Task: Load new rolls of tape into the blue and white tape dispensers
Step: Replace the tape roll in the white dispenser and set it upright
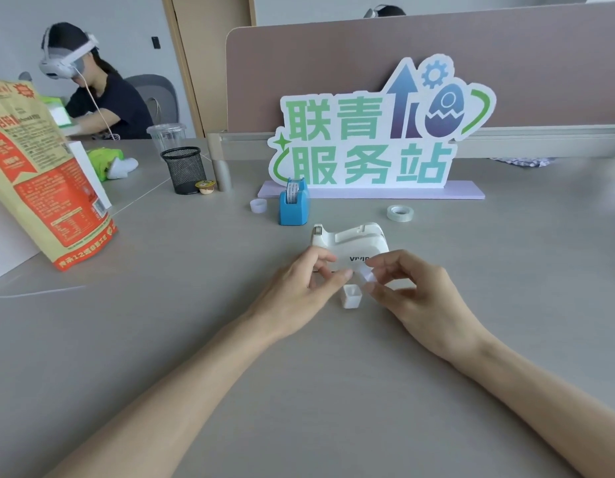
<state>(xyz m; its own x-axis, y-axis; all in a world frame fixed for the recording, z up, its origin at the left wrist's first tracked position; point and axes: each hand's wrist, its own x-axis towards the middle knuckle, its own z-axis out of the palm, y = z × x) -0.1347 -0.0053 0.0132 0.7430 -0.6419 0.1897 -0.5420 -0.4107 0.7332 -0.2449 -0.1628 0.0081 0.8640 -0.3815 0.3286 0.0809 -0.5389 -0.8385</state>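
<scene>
The white tape dispenser (350,238) stands on the grey table just beyond my hands, its roll slot showing no tape. My right hand (413,298) pinches a small translucent ring-like core (364,273) between thumb and fingers. My left hand (299,288) meets it from the left, fingertips touching the same piece. A small white plastic hub piece (351,296) lies on the table right under my fingers. Farther back stands the blue dispenser (293,207) with a printed roll in it. A clear tape roll (399,213) lies flat to the right.
A small translucent ring (258,205) lies left of the blue dispenser. A foam sign (375,132) stands at the back before a partition. A black mesh cup (184,170) and a large orange paper bag (47,174) stand on the left. Another person sits at far left.
</scene>
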